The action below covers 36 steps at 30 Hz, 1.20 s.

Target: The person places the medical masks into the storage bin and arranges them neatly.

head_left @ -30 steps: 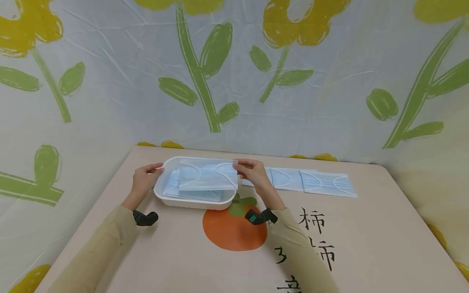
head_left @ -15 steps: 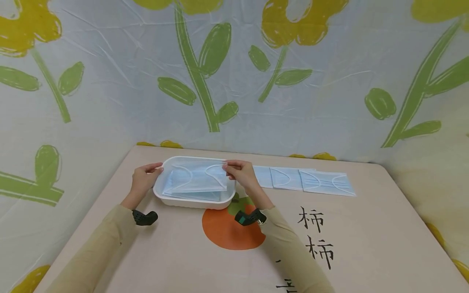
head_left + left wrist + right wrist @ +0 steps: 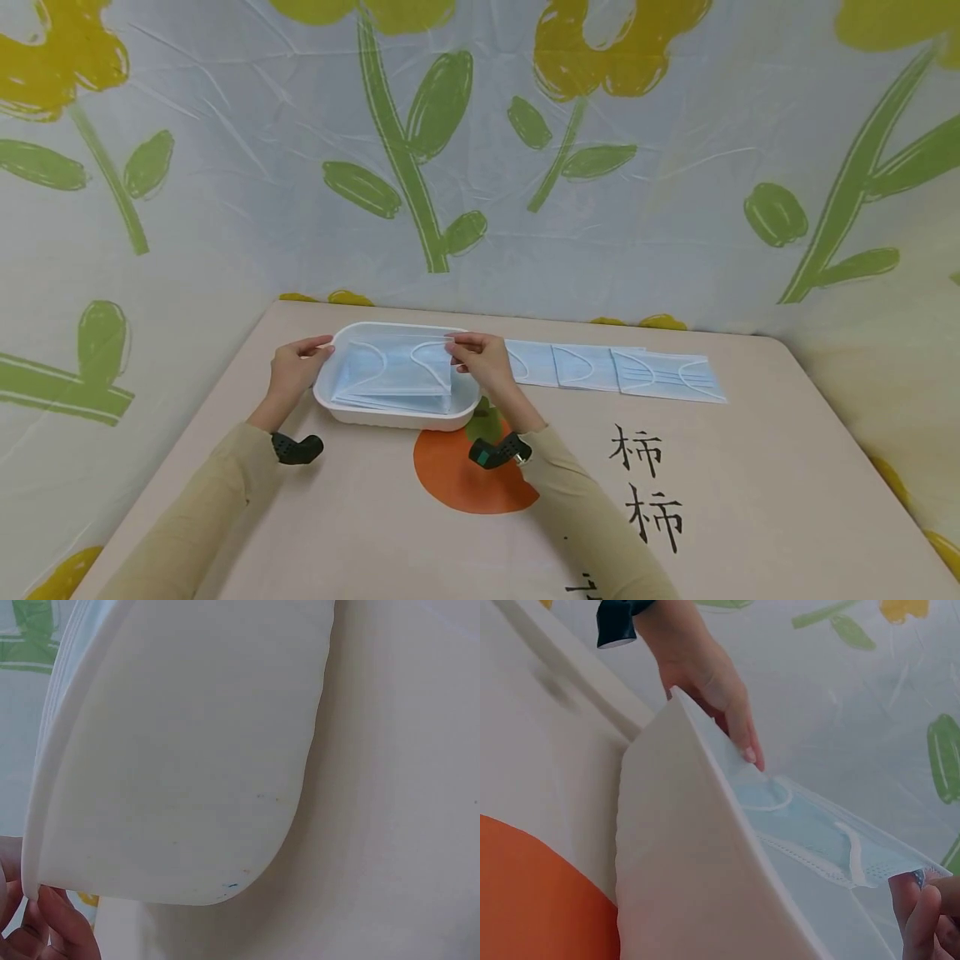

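A white plastic tray [image 3: 408, 420] with rounded corners stands toward the back left of the table. My left hand [image 3: 294, 373] pinches its left rim; in the left wrist view fingers [image 3: 67, 922] and thumb meet on either side of that rim. Inside lie light blue face masks [image 3: 397, 403], overlapping, so their number is hidden. My right hand [image 3: 486, 364] pinches the upper right corner of another face mask [image 3: 401, 362], held over those in the tray. The right wrist view shows this mask [image 3: 817, 832] stretching from my right fingertips toward the far end of the tray.
Right of the tray, several more face masks [image 3: 669, 375] lie overlapping in a row along the back of the table [image 3: 750, 467]. An orange persimmon print [image 3: 465, 483] and black characters mark the tabletop. A flower-patterned curtain [image 3: 675, 208] rises behind.
My right hand has moved left with the face mask, bringing it lower over the masks in the tray. More of the row at the right is uncovered. My left hand stays on the rim.
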Available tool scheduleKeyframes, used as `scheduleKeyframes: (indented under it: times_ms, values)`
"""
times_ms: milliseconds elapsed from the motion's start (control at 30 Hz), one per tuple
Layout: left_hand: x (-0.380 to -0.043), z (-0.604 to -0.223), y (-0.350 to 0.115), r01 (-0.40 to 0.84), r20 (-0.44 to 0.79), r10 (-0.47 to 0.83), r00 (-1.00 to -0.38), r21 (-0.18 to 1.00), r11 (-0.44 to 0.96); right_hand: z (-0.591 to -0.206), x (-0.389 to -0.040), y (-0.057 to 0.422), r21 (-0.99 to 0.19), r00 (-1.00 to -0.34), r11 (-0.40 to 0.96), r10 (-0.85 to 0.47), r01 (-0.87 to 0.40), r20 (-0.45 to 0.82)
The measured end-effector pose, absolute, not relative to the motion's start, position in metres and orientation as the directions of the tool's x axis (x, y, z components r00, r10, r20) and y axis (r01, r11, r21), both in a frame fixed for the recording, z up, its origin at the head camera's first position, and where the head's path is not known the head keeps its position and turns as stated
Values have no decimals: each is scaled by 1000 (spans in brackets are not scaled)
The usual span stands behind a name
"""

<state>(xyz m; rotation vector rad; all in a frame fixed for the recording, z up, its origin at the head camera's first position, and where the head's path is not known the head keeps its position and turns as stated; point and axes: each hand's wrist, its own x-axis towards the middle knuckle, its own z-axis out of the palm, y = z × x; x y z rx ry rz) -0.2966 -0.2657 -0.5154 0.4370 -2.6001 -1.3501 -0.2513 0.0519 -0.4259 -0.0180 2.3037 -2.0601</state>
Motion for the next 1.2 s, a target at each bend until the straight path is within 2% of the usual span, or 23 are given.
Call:
scheduleKeyframes:
  times_ms: [200,367,500,667,900,1200]
  values:
    - [-300,-519,-267,-188,15,-348,-937,821,540,-429,-252,49,-986,-998,163,-53,-25,17]
    - [-298,-517,-266,-177,20,-338,-941,821,543,-429,-251,49,-963,-994,256,-89,-84,63]
    - [-282,-493,-255,-182,-7,-324,-946,839,512,-430,-251,49,-946,-991,301,-95,-119,94]
    - [-263,-462,-242,-222,-65,-320,-945,847,483,-431,-250,49,-943,-991,308,-78,-124,105]
    - [-259,-458,-239,-221,-58,-321,-945,836,503,-432,-248,52,-918,-991,374,-30,-131,129]
    - [-259,-459,-240,-205,-38,-325,-945,843,497,-434,-248,54,-910,-990,392,-13,-137,143]
